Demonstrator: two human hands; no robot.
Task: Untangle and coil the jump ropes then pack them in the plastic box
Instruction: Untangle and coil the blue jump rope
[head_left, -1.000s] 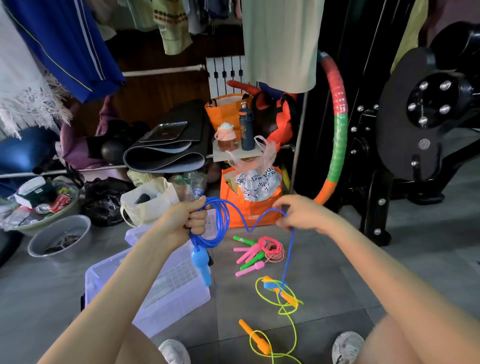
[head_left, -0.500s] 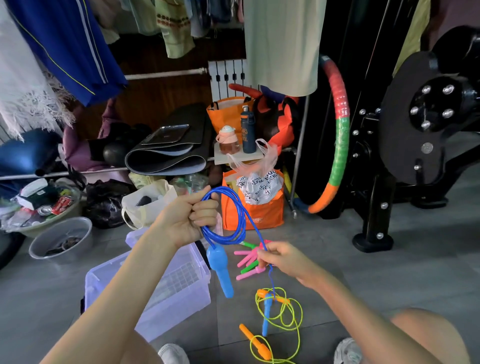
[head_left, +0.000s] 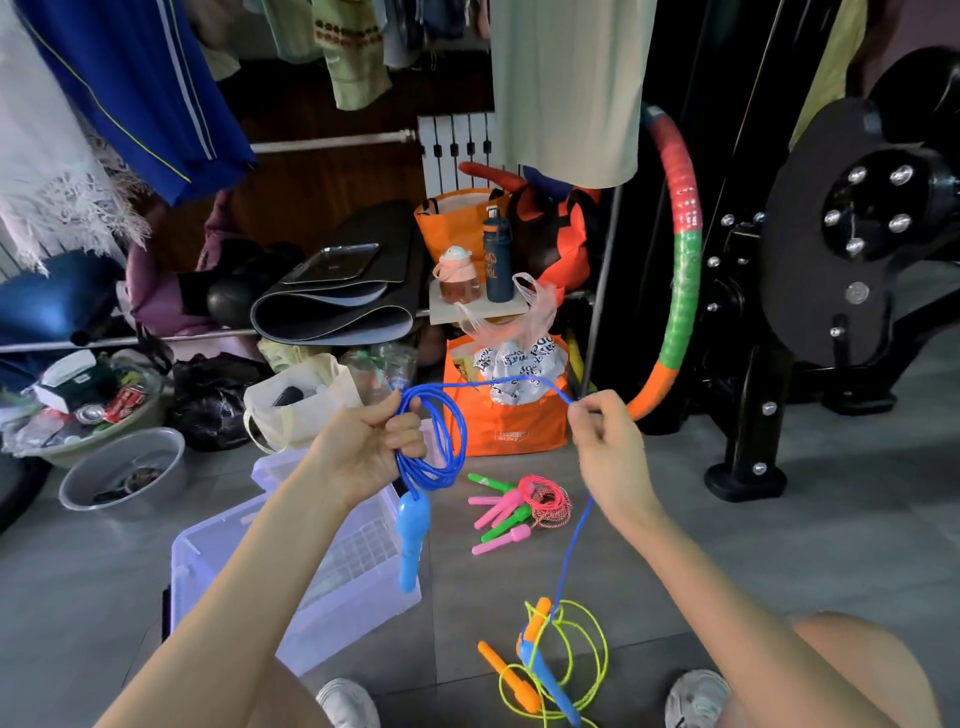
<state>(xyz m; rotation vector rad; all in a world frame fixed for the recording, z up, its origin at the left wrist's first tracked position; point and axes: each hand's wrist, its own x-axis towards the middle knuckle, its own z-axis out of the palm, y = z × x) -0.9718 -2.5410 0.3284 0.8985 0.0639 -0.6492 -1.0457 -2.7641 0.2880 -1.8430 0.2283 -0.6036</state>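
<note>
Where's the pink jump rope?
In the head view, the pink jump rope lies on the grey floor near the middle, beside the pink and green handles, just in front of the orange bag.

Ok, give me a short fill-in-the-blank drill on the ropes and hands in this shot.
1. The left hand grips a coil of the ____ rope.
2. The right hand pinches that rope's ____ end.
3. The yellow rope lies on the ____.
4. The plastic box sits under the ____ forearm.

Missing words: blue; loose; floor; left

Left hand (head_left: 371, 447) fisted, right hand (head_left: 608, 449) pinching
</note>
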